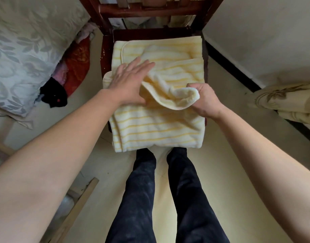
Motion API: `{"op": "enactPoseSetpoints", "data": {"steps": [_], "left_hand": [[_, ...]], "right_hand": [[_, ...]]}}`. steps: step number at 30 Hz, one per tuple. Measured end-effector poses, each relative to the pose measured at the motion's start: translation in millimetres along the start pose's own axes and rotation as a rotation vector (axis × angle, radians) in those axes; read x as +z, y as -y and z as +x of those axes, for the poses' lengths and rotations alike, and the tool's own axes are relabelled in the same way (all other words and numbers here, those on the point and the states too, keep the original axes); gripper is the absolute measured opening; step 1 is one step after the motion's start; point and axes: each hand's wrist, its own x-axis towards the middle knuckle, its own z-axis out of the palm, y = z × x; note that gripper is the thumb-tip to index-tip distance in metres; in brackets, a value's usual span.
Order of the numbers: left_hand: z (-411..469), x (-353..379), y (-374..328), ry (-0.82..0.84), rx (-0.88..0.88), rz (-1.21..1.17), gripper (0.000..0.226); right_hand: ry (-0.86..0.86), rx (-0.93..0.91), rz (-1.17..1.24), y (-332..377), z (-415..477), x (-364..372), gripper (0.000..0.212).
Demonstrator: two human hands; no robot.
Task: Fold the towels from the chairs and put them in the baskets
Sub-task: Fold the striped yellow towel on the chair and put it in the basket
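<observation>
Head view: yellow-striped towel (156, 127) lies on the dark wooden chair (107, 55), part folded. Left hand (128, 81) presses flat, fingers straight and together; right hand (203, 100) grips a lifted corner. Risk: overhanging front edge may slide off, or the fold skews. No readable writing or brands.

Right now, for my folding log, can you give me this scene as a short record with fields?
towel: yellow-striped, partly folded, lying on the chair seat
chair: dark wood, back rail away from the person
left hand: flat, fingers straight, resting on the towel
right hand: grip closed on a lifted fold of the towel
baskets: none in view
stage: folding under way, towel not yet put away
</observation>
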Motion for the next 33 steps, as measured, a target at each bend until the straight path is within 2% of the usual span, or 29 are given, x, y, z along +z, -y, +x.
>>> {"op": "enactPoseSetpoints", "data": {"steps": [1, 3, 7, 11, 12, 16, 19, 22, 24, 26, 27, 29, 31, 33], "left_hand": [[4, 2, -8, 0.011, 0.032, -0.006, 0.12], [9, 4, -22, 0.058, 0.031, -0.035, 0.107], [11, -1, -31, 0.161, -0.027, -0.04, 0.049], [7, -6, -10, 0.396, -0.069, 0.168, 0.051], [4, -8, -1, 0.421, -0.1, 0.178, 0.045], [-7, -22, 28, 0.364, -0.214, 0.174, 0.009], [-10, -46, 32, 0.502, -0.277, -0.001, 0.014], [-9, -81, 30, 0.564, -0.358, -0.116, 0.009], [-4, -103, 31, 0.488, -0.425, -0.158, 0.012], [8, -114, 38, 0.284, -0.426, -0.093, 0.02], [16, -113, 43, 0.131, -0.423, -0.03, 0.026], [24, -99, 47, -0.14, -0.497, 0.012, 0.045], [26, -74, 43, -0.287, -0.602, -0.048, 0.067], [23, -44, 31, -0.354, -0.639, -0.098, 0.077]], "right_hand": [[0.027, -0.01, 0.025, 4, -2, -3, 0.041], [0.026, -0.001, 0.096, 10, -6, -11, 0.032], [-0.035, 0.055, 0.324, 12, -10, -23, 0.008], [-0.132, 0.111, 0.307, -5, -4, -23, 0.015], [-0.161, 0.141, 0.292, -10, -3, -24, 0.016], [-0.24, 0.212, 0.193, -20, -2, -28, 0.031], [-0.272, 0.192, 0.195, -8, 0, -31, 0.04], [-0.297, 0.129, 0.232, 13, 9, -42, 0.036], [-0.374, 0.105, 0.273, 24, 23, -51, 0.027], [-0.47, 0.11, 0.253, 25, 48, -56, 0.023], [-0.499, 0.122, 0.202, 24, 60, -56, 0.027], [-0.465, 0.184, 0.082, 19, 80, -53, 0.051], [-0.352, 0.287, -0.009, 10, 89, -45, 0.07], [-0.318, 0.372, -0.065, -4, 89, -38, 0.076]]}}
